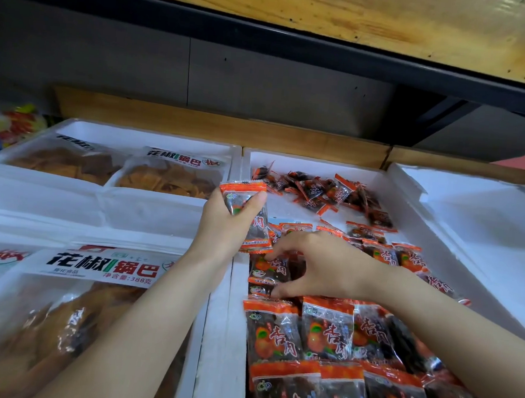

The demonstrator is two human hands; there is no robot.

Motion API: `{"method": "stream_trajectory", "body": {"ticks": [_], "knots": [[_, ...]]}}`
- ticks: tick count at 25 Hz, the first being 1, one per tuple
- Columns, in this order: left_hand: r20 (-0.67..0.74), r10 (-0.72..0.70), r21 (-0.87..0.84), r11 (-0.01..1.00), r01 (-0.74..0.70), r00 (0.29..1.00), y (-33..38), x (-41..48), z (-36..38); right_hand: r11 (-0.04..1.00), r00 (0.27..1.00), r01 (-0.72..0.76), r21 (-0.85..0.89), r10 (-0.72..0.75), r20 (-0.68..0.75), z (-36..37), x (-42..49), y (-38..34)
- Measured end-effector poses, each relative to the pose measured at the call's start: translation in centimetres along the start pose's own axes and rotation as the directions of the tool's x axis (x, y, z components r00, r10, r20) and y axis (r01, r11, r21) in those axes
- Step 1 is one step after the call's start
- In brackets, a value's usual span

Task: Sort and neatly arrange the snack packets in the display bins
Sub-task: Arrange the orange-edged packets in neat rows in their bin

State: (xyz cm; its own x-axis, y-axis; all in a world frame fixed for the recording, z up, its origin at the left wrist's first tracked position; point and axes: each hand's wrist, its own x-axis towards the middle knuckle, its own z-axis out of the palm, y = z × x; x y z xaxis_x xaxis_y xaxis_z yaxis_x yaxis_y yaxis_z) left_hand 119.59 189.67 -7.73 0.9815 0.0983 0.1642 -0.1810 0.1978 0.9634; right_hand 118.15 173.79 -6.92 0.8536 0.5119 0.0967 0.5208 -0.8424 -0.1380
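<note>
- My left hand (220, 227) holds a small stack of packets (250, 216) over the left wall of the middle bin (217, 322), with fingers curled round it.
- My right hand (319, 264) pinches one packet (267, 270) by its two ends with finger and thumb, close to that wall.
- The neat rows (322, 331) sit at the near edge, and a loose pile (319, 191) lies by the far edge.
- I think the packets are light, soft and slippery, so I would hold the flat orange ends and not squeeze.

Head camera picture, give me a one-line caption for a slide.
Left hand holds orange snack packets while the right hand pinches a lying packet in the white foam bin.
</note>
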Motion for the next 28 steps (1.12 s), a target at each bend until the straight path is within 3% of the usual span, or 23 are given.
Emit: {"method": "stream_trajectory", "body": {"ticks": [5,11,14,16,19,22,24,28], "knots": [[0.010,-0.013,-0.001,1.000,0.013,1.000,0.0,-0.1,0.0,0.997,0.984,0.041,-0.072,-0.053,-0.169,-0.2,-1.1,-0.7],[0.003,-0.020,0.003,1.000,0.020,1.000,0.1,-0.2,0.0,0.987,0.985,0.133,-0.086,-0.142,-0.101,0.4,-1.9,-1.0],[0.001,-0.016,0.011,1.000,0.016,1.000,0.0,-0.1,-0.1,0.990,0.989,0.142,0.016,-0.141,-0.040,0.6,-1.9,-0.8],[-0.001,-0.019,0.013,1.000,0.019,1.000,-0.1,-0.1,-0.1,0.987,0.990,0.117,0.112,-0.107,-0.091,0.6,-1.7,-0.7],[0.010,-0.028,0.045,0.999,0.028,1.000,-0.2,-0.1,0.0,0.980,0.959,-0.071,0.185,0.119,-0.258,0.1,-2.1,1.2],[0.017,-0.035,0.074,0.997,0.034,0.999,-0.3,-0.1,0.0,0.959,0.957,-0.263,0.109,0.274,-0.100,-0.3,-3.0,3.6],[0.017,-0.037,0.092,0.995,0.036,0.999,-0.3,-0.1,0.0,0.953,0.962,-0.272,0.130,0.274,0.004,0.1,-3.2,4.1],[0.031,-0.031,0.121,0.992,0.027,0.999,-0.4,-0.3,0.1,0.945,0.973,-0.194,0.263,0.220,-0.073,0.8,-2.7,3.7]]}}
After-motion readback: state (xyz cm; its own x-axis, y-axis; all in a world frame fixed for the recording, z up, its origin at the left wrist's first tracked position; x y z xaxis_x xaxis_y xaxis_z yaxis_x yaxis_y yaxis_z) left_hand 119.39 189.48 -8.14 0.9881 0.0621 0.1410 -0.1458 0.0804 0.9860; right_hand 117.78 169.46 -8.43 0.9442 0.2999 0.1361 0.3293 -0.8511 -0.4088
